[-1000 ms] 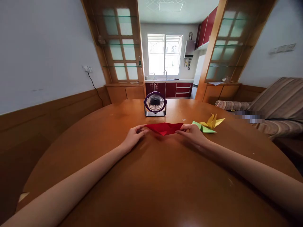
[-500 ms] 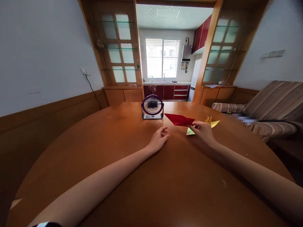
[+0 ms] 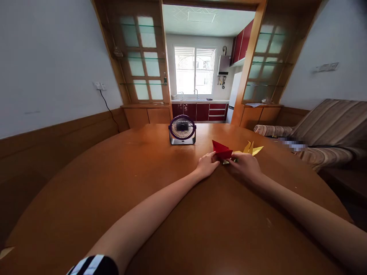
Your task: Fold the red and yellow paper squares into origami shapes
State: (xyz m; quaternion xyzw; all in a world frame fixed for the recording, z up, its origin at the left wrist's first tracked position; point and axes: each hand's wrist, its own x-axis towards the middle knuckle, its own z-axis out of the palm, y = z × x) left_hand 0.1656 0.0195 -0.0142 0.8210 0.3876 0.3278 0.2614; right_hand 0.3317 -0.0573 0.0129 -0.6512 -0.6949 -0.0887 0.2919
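Note:
A red folded paper (image 3: 222, 152) is between my two hands above the table, one pointed corner standing up at its left. My left hand (image 3: 207, 165) has its fingertips and thumb closed at the paper's left edge. On the other side, my right hand (image 3: 247, 166) pinches its right edge. Just behind my right hand sits a yellow origami crane (image 3: 251, 148), partly covered by the fingers. A bit of pale green paper (image 3: 226, 162) shows under the red one, mostly hidden.
A small purple desk fan (image 3: 182, 130) stands toward the far side of the brown wooden table (image 3: 114, 191), left of the papers. Beyond the table's right edge is a striped armchair (image 3: 329, 130). Wooden cabinets and a kitchen lie past the far edge.
My left hand has moved right and forward to the red paper and taken its left edge. The red paper has turned and looks shorter across. My view has shifted slightly.

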